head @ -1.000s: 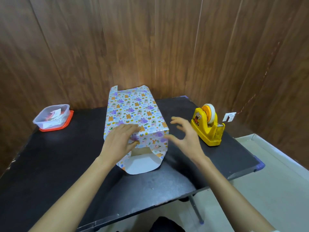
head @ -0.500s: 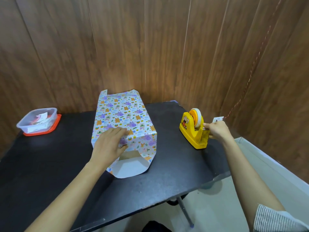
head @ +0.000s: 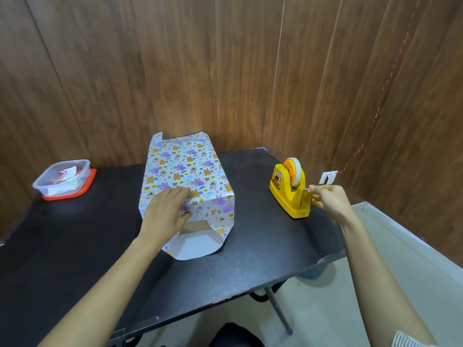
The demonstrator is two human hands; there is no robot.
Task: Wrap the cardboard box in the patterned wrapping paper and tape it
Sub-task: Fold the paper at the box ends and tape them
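Observation:
The patterned wrapping paper (head: 183, 169) is folded over the cardboard box (head: 194, 226), of which only a brown strip shows at the open near end. The paper's white inside (head: 196, 247) sticks out toward me on the black table (head: 75, 246). My left hand (head: 165, 211) lies flat on the near top edge of the paper, pressing it down. My right hand (head: 328, 200) pinches the end of the tape at the cutter of the yellow tape dispenser (head: 288, 189), to the right of the box.
A clear plastic container (head: 62, 179) on an orange lid sits at the table's far left. Wooden wall panels close in the back and right. The table's near edge runs diagonally, with pale floor (head: 375, 284) below on the right.
My right hand went from beside the box to the tape dispenser and took hold of the tape end. My left hand stayed on the paper.

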